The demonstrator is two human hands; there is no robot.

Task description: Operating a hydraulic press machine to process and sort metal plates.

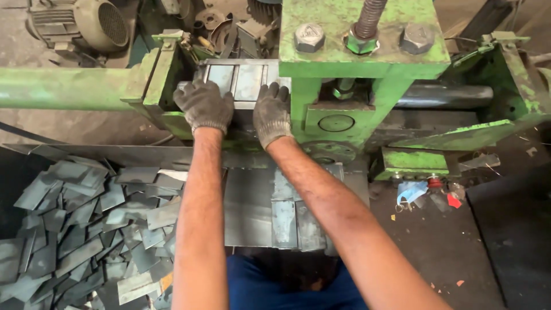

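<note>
Two gloved hands, left hand [204, 105], right hand [272, 113], pressing metal strips [236, 80]

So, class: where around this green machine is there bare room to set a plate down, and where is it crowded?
Bare room: the dark floor at lower right, bordered by the green machine above and the small blue and red scraps. Crowded: the heap of cut metal pieces at lower left, the flat plates between the forearms, and the machine mouth, where the left hand and right hand press on the steel strips.
</note>
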